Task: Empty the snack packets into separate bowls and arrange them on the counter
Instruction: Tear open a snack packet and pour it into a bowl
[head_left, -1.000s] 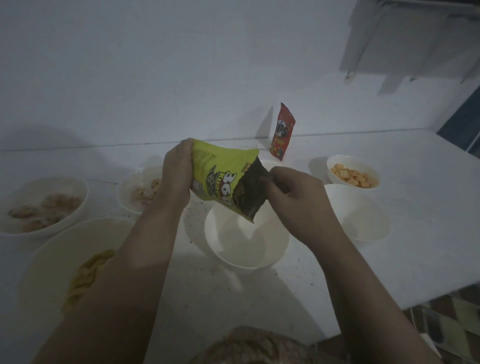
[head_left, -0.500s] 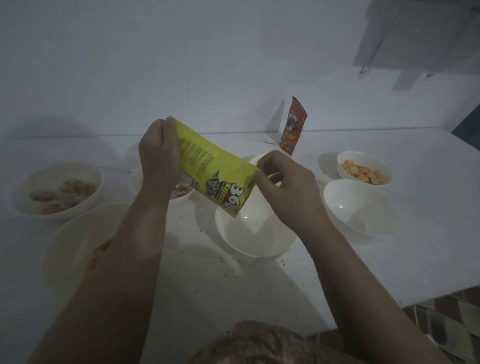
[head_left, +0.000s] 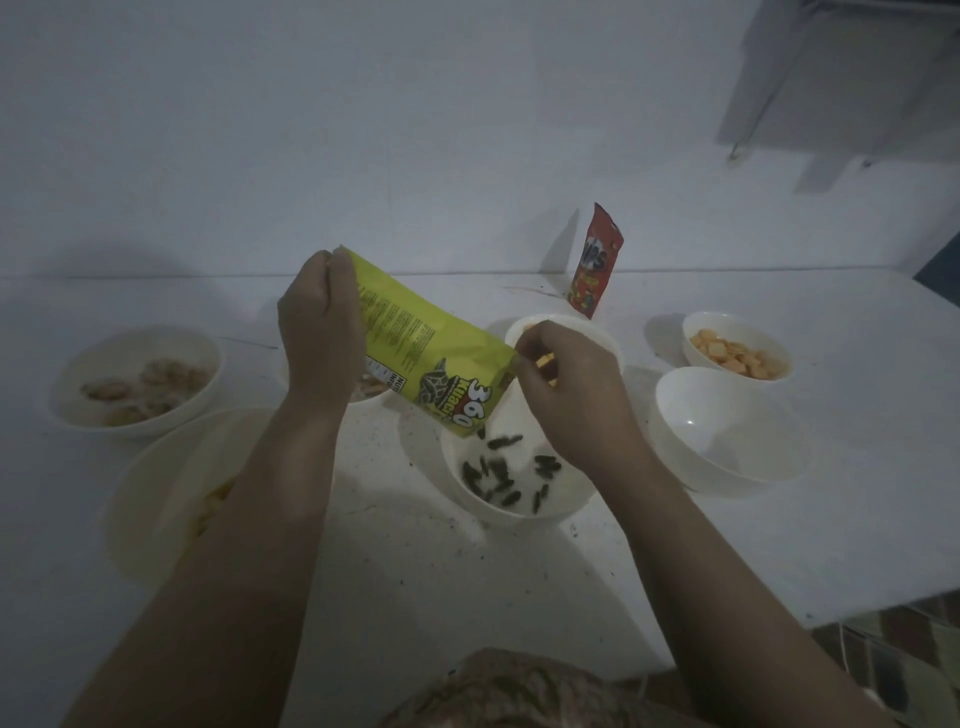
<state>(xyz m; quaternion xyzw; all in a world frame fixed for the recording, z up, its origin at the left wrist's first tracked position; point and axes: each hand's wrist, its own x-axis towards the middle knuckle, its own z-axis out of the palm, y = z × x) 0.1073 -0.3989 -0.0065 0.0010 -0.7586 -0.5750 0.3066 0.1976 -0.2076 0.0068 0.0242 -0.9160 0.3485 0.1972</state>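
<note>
A yellow-green seed packet (head_left: 426, 353) hangs tilted, mouth down, over a white bowl (head_left: 467, 499) on the counter. My left hand (head_left: 319, 325) grips its raised sealed end. My right hand (head_left: 563, 395) pinches the torn corner at the low end. Dark striped seeds (head_left: 493, 475) are dropping out and lie scattered in that bowl. A red snack packet (head_left: 595, 262) stands upright against the back wall.
An empty white bowl (head_left: 722, 436) sits at the right, with a bowl of orange squares (head_left: 737, 353) behind it. Left are a bowl of pale snacks (head_left: 137, 379), a large bowl with yellow pieces (head_left: 171, 499) and two part-hidden bowls behind my hands. The counter's front edge (head_left: 883, 603) is near right.
The packet has been tipped steeper, its sealed end lifted by my left hand. Seeds have begun falling into the bowl, which was empty in the earlier frames.
</note>
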